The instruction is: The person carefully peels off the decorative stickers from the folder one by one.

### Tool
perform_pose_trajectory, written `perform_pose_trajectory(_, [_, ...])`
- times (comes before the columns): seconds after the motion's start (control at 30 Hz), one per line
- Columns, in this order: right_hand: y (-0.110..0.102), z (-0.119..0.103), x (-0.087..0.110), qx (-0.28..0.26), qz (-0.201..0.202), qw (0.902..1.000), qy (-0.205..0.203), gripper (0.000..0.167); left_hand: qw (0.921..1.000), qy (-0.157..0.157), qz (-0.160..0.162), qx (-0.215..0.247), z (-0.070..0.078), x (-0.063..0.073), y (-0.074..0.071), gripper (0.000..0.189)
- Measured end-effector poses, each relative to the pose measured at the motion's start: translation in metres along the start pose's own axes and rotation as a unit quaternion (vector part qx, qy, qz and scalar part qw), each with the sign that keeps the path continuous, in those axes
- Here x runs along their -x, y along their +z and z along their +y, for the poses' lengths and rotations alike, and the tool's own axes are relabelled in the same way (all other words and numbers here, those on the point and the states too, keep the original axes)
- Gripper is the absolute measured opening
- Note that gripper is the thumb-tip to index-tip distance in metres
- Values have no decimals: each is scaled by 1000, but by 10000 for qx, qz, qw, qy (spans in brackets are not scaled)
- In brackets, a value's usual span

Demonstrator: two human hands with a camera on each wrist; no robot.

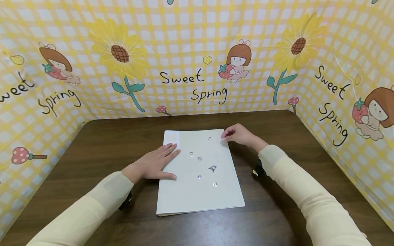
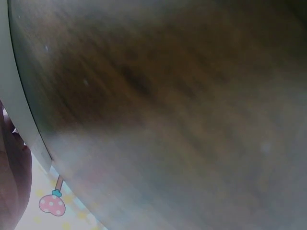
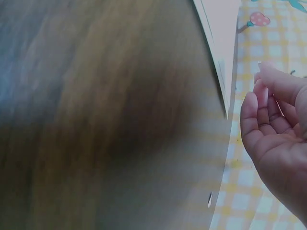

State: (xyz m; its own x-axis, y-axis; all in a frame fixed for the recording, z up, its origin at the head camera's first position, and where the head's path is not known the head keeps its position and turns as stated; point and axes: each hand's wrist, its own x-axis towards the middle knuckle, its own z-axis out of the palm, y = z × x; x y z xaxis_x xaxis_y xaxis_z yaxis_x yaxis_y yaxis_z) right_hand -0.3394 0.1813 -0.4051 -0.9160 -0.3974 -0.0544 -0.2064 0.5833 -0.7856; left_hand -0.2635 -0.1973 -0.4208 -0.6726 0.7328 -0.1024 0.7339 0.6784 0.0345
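Observation:
A large off-white booklet [image 1: 191, 194], its edge showing layers, lies on the brown table. Several small shiny stickers dot its face, including a dark character sticker [image 1: 212, 168]. My left hand [image 1: 158, 160] rests spread flat on the booklet's left side, its fingertips by a white rectangle [image 1: 171, 136] at the upper left corner. Near the upper right corner is my right hand [image 1: 238, 134], thumb and forefinger brought together. The right wrist view shows this hand [image 3: 276, 120] apart from the booklet's corner, with a tiny dark-edged piece at its fingertips, too small to identify.
The dark wooden table [image 1: 123, 136] surrounds the booklet. Yellow checked cloth [image 1: 197, 44] with flowers, figures and lettering hangs behind and at both sides. A small pale mark [image 3: 209, 199] shows in the right wrist view. Most of the left wrist view is blurred tabletop.

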Motion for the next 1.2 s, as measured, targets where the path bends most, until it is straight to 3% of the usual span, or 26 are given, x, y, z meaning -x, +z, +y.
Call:
perform_pose_trajectory(0.47, [-26,16,13,-375,509,9979,123,18,10000,9,26,32,1,1,0,106])
perform_pose_trajectory(1.2, [-62,54,17,-961,1136,9862,723,24,10000,36,71,20,-1,0,2,106])
